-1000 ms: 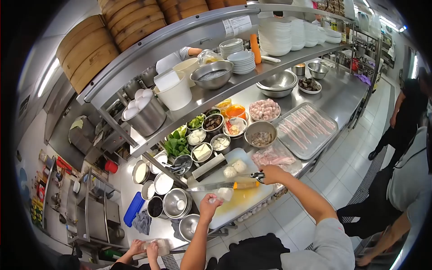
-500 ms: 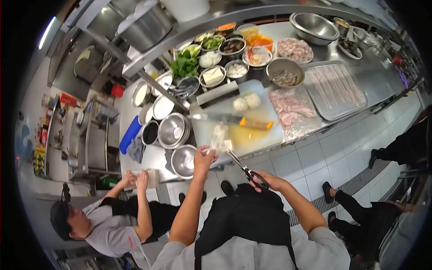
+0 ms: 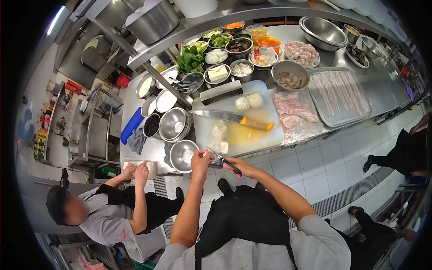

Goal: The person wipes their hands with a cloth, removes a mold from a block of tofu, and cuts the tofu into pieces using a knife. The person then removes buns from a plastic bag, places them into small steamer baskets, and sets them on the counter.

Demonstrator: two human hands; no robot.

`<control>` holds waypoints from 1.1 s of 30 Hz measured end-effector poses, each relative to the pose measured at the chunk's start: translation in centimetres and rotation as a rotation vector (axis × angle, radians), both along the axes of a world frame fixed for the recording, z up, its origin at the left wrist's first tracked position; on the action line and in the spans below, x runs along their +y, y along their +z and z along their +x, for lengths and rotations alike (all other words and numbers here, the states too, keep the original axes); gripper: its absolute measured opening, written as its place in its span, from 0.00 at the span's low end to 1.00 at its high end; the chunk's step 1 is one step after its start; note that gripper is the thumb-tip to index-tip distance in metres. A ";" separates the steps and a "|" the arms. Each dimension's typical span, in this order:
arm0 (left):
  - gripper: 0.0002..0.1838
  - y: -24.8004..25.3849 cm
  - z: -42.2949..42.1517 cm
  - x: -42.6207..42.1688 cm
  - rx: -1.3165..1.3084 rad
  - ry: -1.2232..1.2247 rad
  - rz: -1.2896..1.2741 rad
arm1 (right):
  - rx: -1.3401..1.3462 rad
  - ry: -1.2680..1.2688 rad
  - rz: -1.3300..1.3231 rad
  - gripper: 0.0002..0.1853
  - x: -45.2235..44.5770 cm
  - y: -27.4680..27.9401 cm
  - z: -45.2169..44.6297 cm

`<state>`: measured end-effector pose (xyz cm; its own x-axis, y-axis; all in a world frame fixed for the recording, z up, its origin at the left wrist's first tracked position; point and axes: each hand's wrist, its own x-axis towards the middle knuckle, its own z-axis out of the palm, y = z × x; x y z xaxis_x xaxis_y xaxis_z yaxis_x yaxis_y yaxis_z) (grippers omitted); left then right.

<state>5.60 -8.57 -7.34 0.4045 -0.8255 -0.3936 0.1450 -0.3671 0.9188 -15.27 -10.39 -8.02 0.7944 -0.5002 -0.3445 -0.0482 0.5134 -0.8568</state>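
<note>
My left hand (image 3: 200,163) is closed, pinching a small white piece (image 3: 208,154) whose kind I cannot make out. Black-handled scissors (image 3: 224,163) are in my right hand (image 3: 243,167), their blades reaching to the fingers of my left hand. Both hands are over the table's front edge. Just beyond them is the cutting board (image 3: 274,130), wet with yellowish liquid. On it rest a large knife (image 3: 225,116) with an orange-brown handle, two round white bulb-like things (image 3: 249,101), and a pale, wrapped-looking lump (image 3: 218,138). A steel bowl (image 3: 182,156) stands beside my left hand.
Stacked steel bowls (image 3: 174,126) stand left of the board. Behind are bowls of chopped vegetables, leafy greens (image 3: 190,60) and butter-like blocks (image 3: 217,73). Sliced raw meat (image 3: 294,108) and a tray of strips (image 3: 344,117) lie right. A co-worker (image 3: 112,202) handles a box at left.
My right hand has moved left and up, bringing the scissors from apart to my left hand's fingertips. My left hand has shifted slightly down, still pinching. The view has shifted a little.
</note>
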 end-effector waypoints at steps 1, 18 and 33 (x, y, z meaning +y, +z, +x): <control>0.16 0.0 0.0 -0.1 -0.009 0.007 0.010 | 0.006 -0.044 0.029 0.22 -0.2 0.2 0.5; 0.20 2.2 3.0 -1.6 -0.535 -0.150 -0.134 | 0.921 -0.215 -1.122 0.27 -7.6 6.5 -14.2; 0.46 -1.8 0.4 -11.4 -1.038 -0.649 -0.069 | 0.539 -0.446 -0.934 0.41 -1.9 -2.0 0.7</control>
<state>5.97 -19.93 -9.12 0.0059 -0.9970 -0.0775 -0.8591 -0.0447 0.5099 -14.55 -12.26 -10.01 0.3470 -0.9355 0.0661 -0.4957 -0.2428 -0.8339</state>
